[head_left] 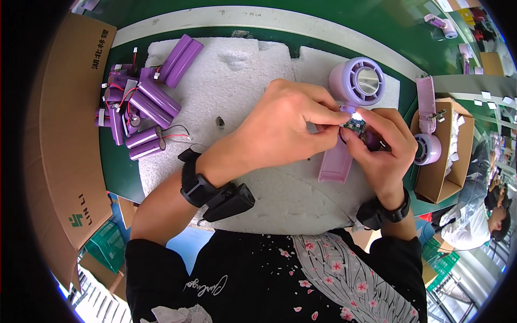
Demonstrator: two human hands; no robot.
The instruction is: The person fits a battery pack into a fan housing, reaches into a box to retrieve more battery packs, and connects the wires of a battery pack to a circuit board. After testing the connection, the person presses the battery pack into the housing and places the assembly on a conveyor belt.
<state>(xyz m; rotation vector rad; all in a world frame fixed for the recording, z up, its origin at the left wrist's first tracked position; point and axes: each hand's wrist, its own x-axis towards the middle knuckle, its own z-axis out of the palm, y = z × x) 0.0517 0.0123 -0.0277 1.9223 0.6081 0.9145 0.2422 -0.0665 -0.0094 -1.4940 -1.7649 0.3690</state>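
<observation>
A lilac handheld fan (357, 82) lies on a white foam sheet, its round grille facing up and its opened handle (335, 164) pointing toward me. Over the handle, my right hand (385, 142) pinches a small green circuit board (355, 125) between thumb and forefinger. My left hand (293, 121) reaches across from the left, its thumb and fingertips pressed together at the board's left edge. Whatever sits between those fingertips is too small to make out. A bright light glows at the board's upper edge. Part of the handle is hidden under my hands.
Purple battery packs (153, 105) with thin wires are heaped on the left of the foam sheet (237, 70). A large cardboard box (64, 134) borders the left side. Another opened fan (428, 148) lies by a small carton (455, 161) at right. Beyond it is a person (468, 223).
</observation>
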